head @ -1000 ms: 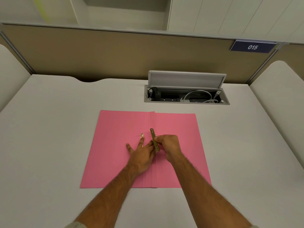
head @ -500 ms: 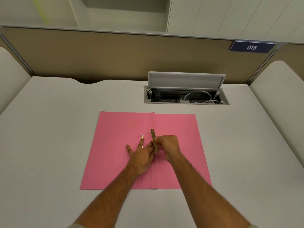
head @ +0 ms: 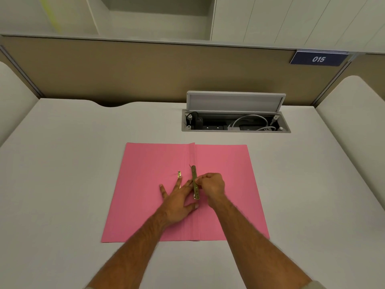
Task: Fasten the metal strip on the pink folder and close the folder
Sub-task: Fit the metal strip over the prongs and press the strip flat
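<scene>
A pale desk [head: 62,184] carries the pink folder [head: 145,205], which lies open and flat near the middle, short of an open cable box [head: 235,122] sunk into the desk's far side. The left hand [head: 177,203] rests on the folder with fingers spread flat beside the centre crease, while the right hand [head: 212,184] pinches the metal strip [head: 195,184] along that crease. A small brass prong [head: 179,174] stands just beyond a left fingertip.
</scene>
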